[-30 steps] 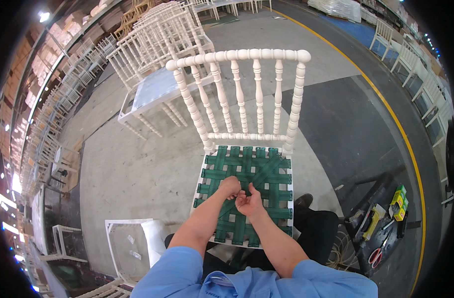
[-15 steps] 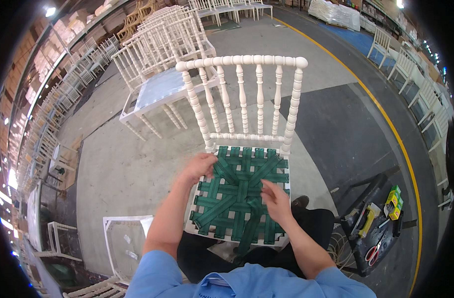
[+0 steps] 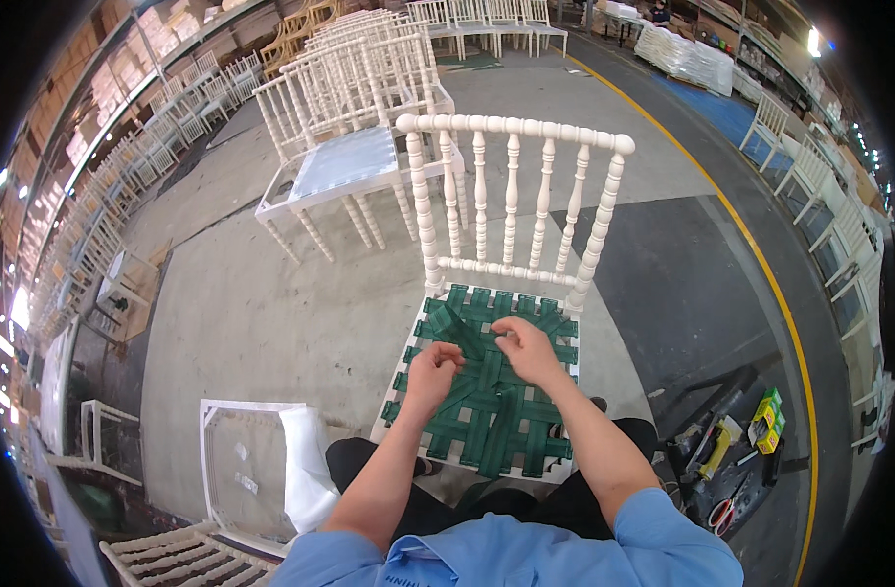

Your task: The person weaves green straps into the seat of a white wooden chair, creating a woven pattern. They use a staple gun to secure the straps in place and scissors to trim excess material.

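In front of me stands a white chair with turned spindles (image 3: 511, 201). Its seat frame carries a woven lattice of dark green webbing (image 3: 479, 391), with diagonal strips crossing over it. One green strap (image 3: 447, 319) rises loosely in a fold at the seat's far left. My left hand (image 3: 434, 378) hovers over the left half of the seat, fingers curled together; whether they hold anything is hidden. My right hand (image 3: 526, 350) is over the seat's middle, beside the raised strap. Its thumb and forefinger are bent but apart, with nothing visible between them.
At lower right a black stand (image 3: 702, 504) bears a yellow-handled tool (image 3: 719, 450), red-handled scissors (image 3: 723, 513) and a green-yellow box (image 3: 766, 423). Left of me sits a white frame (image 3: 208, 460) with white wrapping (image 3: 307, 470). Stacked white chairs (image 3: 355, 108) stand beyond.
Both hands have moved: the left from the seat's far left edge inward and nearer me, the right up and left. A strap at far left now stands raised. My view has shifted slightly.
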Available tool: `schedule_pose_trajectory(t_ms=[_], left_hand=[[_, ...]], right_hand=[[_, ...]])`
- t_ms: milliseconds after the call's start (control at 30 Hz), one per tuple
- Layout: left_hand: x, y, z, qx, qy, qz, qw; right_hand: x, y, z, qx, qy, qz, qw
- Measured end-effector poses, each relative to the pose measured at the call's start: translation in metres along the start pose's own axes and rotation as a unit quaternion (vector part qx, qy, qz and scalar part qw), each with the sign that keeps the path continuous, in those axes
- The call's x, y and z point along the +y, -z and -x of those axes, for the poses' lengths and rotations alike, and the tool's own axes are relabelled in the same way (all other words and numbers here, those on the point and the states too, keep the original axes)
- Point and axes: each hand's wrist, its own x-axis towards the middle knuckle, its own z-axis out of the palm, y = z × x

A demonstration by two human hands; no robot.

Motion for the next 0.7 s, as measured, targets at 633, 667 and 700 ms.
schedule_pose_trajectory(t_ms=[633, 667, 700], left_hand=[[-0.088, 0.056, -0.019, 0.145, 0.254, -0.426, 0.856], [-0.09, 0.053, -0.011, 0.14, 0.255, -0.415, 0.862], [-0.091, 0.051, -0.005, 0.13, 0.269, -0.402, 0.865]], right_hand=[[0.065, -0.039, 0.101, -0.111, -0.221, 0.31, 0.918], [0.066, -0.034, 0.103, -0.111, -0.203, 0.3, 0.925], [0.066, -0.029, 0.105, -0.124, -0.209, 0.297, 0.923]])
